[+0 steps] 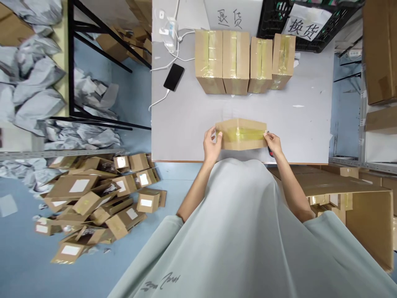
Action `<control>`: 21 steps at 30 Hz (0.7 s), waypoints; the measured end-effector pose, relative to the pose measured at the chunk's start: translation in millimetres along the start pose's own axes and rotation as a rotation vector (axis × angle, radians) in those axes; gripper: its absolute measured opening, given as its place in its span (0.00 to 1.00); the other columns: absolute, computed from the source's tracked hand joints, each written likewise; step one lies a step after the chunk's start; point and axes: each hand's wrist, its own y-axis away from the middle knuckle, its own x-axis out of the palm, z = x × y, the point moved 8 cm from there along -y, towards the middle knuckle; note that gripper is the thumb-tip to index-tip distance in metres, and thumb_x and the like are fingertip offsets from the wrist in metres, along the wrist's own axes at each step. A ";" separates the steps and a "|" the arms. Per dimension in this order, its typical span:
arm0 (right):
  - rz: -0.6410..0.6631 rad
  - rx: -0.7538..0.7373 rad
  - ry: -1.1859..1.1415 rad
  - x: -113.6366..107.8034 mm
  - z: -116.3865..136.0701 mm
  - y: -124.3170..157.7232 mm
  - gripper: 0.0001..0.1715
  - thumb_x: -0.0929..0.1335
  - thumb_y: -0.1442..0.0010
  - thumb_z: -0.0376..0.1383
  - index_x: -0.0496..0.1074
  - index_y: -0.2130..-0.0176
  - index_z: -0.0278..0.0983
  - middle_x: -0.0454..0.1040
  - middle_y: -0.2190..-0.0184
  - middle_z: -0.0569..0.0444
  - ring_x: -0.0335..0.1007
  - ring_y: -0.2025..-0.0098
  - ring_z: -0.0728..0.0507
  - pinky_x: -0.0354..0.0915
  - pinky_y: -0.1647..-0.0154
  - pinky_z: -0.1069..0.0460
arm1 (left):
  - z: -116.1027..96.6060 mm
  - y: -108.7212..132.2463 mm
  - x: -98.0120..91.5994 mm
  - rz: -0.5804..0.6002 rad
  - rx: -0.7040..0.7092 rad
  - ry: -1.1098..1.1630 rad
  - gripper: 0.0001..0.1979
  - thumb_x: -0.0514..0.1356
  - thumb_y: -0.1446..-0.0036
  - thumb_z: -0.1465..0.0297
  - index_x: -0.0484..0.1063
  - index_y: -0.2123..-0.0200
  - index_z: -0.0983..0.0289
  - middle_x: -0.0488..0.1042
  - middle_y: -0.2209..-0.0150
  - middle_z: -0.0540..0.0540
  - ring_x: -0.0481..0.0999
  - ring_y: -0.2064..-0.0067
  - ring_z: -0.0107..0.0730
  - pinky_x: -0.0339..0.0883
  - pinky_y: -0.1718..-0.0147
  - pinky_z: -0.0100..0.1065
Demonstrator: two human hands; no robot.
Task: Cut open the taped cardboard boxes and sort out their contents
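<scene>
A brown cardboard box (242, 142) sealed along its middle with yellowish tape is before me at the table's near edge. My left hand (212, 142) grips its left end, thumb on top and fingers behind the edge. At the opposite end, my right hand (273, 143) pinches the corner by the tape. Beneath and beside the right hand lies a small black and red tool (271, 152), mostly hidden, its kind unclear. Beyond, several taped cardboard boxes (236, 58) stand in a row.
On the table (180, 132), a black phone (174, 77) lies on the left by a white power strip (171, 35) with cables. A black crate (305, 25) occupies the far right. Opened cartons (102, 198) litter the floor at left; a large carton (369, 223) stands at right.
</scene>
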 end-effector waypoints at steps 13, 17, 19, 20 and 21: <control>0.311 -0.077 -0.029 79.2 37.2 32.3 0.47 0.68 0.37 0.75 0.82 0.47 0.39 0.87 0.45 0.43 0.86 0.49 0.36 0.82 0.45 0.42 | 51.6 -17.6 -48.9 -0.082 -0.285 -0.251 0.26 0.69 0.34 0.42 0.78 0.54 0.59 0.85 0.52 0.65 0.81 0.42 0.61 0.70 0.41 0.49; 0.317 -0.002 -0.066 78.6 20.7 28.9 0.45 0.70 0.38 0.74 0.82 0.49 0.39 0.87 0.47 0.43 0.85 0.49 0.36 0.81 0.42 0.40 | 66.9 -28.3 -50.2 -0.064 -0.225 -0.156 0.24 0.65 0.33 0.45 0.80 0.54 0.60 0.85 0.52 0.61 0.81 0.48 0.48 0.72 0.47 0.41; 0.272 0.038 -0.049 73.9 13.4 23.0 0.43 0.71 0.38 0.72 0.82 0.49 0.38 0.87 0.47 0.42 0.85 0.47 0.35 0.81 0.41 0.39 | 69.6 -35.8 -54.8 -0.080 -0.209 -0.111 0.25 0.63 0.33 0.44 0.80 0.59 0.61 0.84 0.57 0.58 0.80 0.52 0.45 0.72 0.52 0.38; 0.247 0.051 -0.033 71.5 11.2 20.3 0.42 0.72 0.38 0.70 0.82 0.49 0.38 0.87 0.47 0.41 0.84 0.46 0.35 0.81 0.40 0.38 | 71.0 -40.3 -60.1 -0.101 -0.205 -0.099 0.25 0.62 0.32 0.44 0.79 0.62 0.61 0.82 0.61 0.56 0.79 0.54 0.44 0.71 0.54 0.37; 0.232 0.059 -0.017 70.1 10.1 18.2 0.41 0.72 0.37 0.69 0.82 0.49 0.37 0.86 0.47 0.41 0.84 0.46 0.35 0.80 0.40 0.38 | 73.0 -45.3 -67.1 -0.123 -0.207 -0.093 0.26 0.61 0.31 0.44 0.78 0.65 0.60 0.80 0.64 0.55 0.77 0.56 0.43 0.70 0.56 0.37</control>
